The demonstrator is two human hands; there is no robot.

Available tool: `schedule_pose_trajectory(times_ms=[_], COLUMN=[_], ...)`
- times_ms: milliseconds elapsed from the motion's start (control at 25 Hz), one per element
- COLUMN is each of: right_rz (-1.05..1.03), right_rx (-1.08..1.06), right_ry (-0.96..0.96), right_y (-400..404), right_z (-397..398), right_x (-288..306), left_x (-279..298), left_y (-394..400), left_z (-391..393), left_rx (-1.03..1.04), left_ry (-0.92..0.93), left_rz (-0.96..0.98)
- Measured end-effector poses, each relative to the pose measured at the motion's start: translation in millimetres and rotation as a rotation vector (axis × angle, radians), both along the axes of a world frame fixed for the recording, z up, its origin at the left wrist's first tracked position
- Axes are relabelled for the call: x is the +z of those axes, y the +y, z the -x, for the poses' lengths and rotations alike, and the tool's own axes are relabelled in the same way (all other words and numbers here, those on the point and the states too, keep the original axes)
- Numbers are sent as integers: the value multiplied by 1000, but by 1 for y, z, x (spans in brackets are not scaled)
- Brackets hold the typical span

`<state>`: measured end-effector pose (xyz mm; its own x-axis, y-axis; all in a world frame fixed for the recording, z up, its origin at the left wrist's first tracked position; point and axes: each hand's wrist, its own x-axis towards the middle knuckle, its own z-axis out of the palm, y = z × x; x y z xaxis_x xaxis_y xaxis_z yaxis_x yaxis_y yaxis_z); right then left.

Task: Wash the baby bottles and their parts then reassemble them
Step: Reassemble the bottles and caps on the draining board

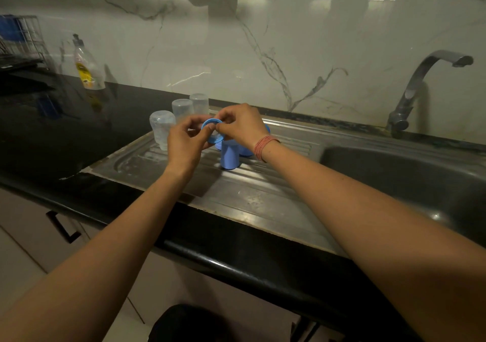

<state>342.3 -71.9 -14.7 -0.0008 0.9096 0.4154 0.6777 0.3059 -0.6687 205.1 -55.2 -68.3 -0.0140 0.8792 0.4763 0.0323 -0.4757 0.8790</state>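
I hold the blue bottle ring [213, 131] above the steel drainboard [263, 194], my left hand [185, 144] pinching its 9 o'clock edge and my right hand [240, 126] pinching its 1 o'clock rim with curled fingers. A blue cap [229, 156] stands just below at 5 o'clock. Three clear bottles [180, 117] stand upturned at 10 o'clock. The faucet [420, 89] rises well apart at 3 o'clock.
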Motion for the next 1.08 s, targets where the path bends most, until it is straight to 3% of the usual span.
schedule_pose_trajectory(times_ms=[560,800,1080], right_rz=[-82,45,52], right_rx=[-56,50,-20], right_ry=[-92,-125,19], right_y=[3,0,1], right_z=[10,7,4], right_x=[3,11,10], left_x=[3,3,6], left_y=[-1,-4,-11], left_z=[2,5,1], left_rx=[-20,-39,-94], left_ry=[-91,-137,-38], left_rz=[90,102,52])
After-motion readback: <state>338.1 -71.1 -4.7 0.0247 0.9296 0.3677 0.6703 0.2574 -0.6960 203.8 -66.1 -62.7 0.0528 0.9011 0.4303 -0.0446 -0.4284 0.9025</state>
